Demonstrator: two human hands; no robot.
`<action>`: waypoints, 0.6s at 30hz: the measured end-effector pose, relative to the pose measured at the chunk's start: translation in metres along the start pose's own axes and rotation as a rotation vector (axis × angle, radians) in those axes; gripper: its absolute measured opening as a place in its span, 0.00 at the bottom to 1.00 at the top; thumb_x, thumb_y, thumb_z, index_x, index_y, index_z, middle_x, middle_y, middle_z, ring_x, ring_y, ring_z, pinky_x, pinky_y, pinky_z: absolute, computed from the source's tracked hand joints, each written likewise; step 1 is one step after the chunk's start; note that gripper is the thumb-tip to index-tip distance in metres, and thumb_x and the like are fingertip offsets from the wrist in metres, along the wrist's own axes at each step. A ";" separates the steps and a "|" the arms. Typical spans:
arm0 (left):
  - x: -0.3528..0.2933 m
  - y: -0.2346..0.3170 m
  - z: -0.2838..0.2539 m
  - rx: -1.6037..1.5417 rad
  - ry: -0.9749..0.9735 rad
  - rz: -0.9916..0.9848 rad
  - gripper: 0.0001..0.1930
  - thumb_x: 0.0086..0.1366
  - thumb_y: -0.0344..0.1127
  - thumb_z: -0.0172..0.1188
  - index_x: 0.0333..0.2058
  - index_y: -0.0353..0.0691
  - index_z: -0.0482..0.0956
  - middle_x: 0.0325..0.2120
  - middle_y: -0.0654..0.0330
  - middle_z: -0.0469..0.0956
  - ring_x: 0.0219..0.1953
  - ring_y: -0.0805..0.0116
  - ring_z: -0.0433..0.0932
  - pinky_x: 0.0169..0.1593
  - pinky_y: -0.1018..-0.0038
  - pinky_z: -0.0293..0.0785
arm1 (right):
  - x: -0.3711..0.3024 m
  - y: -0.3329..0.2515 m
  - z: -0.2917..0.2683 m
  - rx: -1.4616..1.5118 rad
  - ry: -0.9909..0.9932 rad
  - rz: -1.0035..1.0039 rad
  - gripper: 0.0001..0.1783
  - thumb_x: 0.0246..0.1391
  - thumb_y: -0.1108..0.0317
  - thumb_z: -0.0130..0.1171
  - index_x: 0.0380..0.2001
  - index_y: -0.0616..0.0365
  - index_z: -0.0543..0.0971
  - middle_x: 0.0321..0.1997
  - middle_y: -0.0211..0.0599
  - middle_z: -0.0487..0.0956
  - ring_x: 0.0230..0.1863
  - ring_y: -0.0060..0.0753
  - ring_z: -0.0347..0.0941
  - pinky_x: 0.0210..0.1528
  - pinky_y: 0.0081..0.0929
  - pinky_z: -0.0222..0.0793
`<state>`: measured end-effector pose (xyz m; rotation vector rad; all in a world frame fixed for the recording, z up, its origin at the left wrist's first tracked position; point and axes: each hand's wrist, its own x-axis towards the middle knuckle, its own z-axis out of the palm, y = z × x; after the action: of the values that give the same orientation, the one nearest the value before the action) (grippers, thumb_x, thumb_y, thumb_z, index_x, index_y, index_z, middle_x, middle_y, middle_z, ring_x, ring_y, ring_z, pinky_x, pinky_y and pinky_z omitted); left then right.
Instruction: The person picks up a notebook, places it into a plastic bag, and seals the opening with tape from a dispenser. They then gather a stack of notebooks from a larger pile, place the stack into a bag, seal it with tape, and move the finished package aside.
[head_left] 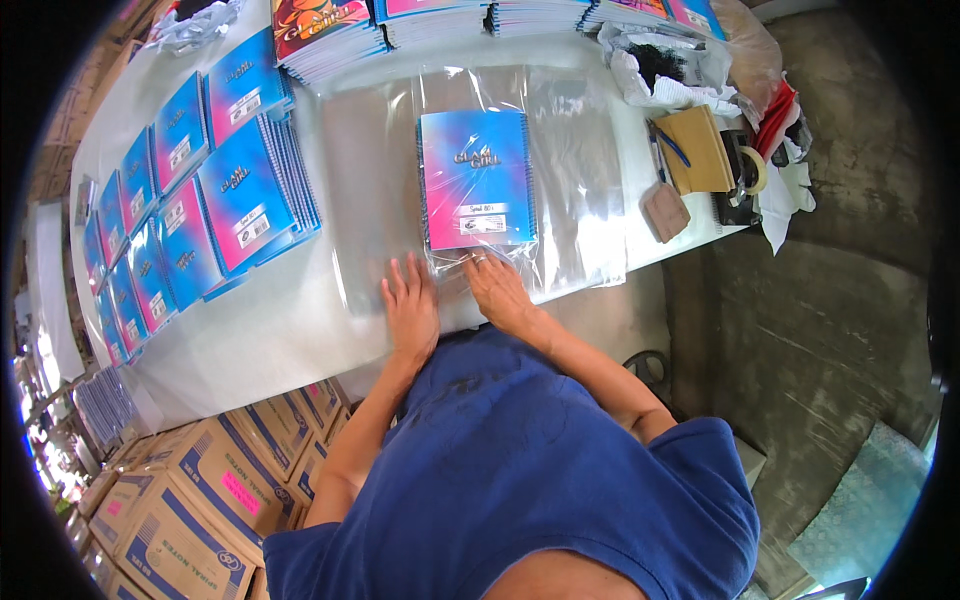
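White table bearing rows of spiral notebooks, cartons below

Stood close against the near edge in a blue T-shirt, with a grey-brown floor off to the right. Had one blue-and-pink spiral notebook lying face up straight ahead, beneath wrinkled clear film, with flat transparent plastic sheets reaching out to both sides. Rested the left hand palm down near the lower left corner of that notebook, fingers spread apart. Set the right hand just below its lower edge, fingers close together at the bottom of the film; could not tell a pinch on the film from mere contact. Had the overlapping rows on the left and stacks of notebooks along the far edge. Had on the right a brown block, a tan rectangular pad, a roll of tape and a white plastic bag with black contents, too small to name.
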<state>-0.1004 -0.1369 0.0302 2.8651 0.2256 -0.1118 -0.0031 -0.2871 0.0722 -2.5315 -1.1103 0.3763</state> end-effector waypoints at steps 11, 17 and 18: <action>0.002 -0.010 -0.017 -0.061 -0.180 0.055 0.28 0.62 0.38 0.53 0.60 0.36 0.63 0.65 0.52 0.53 0.67 0.47 0.49 0.64 0.46 0.48 | -0.001 0.013 -0.004 0.184 -0.072 -0.074 0.22 0.46 0.82 0.50 0.48 0.68 0.70 0.47 0.49 0.73 0.51 0.44 0.70 0.48 0.40 0.69; 0.087 -0.080 -0.087 -0.737 -0.214 -0.176 0.28 0.63 0.51 0.53 0.57 0.42 0.69 0.66 0.47 0.51 0.68 0.44 0.43 0.65 0.47 0.43 | 0.041 0.100 -0.107 1.067 0.024 0.306 0.17 0.63 0.60 0.50 0.45 0.62 0.78 0.42 0.43 0.80 0.43 0.32 0.75 0.47 0.26 0.70; 0.118 -0.076 -0.073 -0.473 -0.018 -0.119 0.27 0.64 0.53 0.52 0.56 0.42 0.71 0.66 0.46 0.50 0.68 0.43 0.42 0.66 0.47 0.42 | 0.062 0.118 -0.090 0.831 0.283 0.401 0.24 0.63 0.52 0.47 0.41 0.66 0.79 0.42 0.42 0.81 0.46 0.38 0.75 0.49 0.35 0.69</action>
<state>0.0070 -0.0284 0.0697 2.3797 0.3656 -0.0919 0.1482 -0.3342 0.0977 -1.9375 -0.2332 0.4425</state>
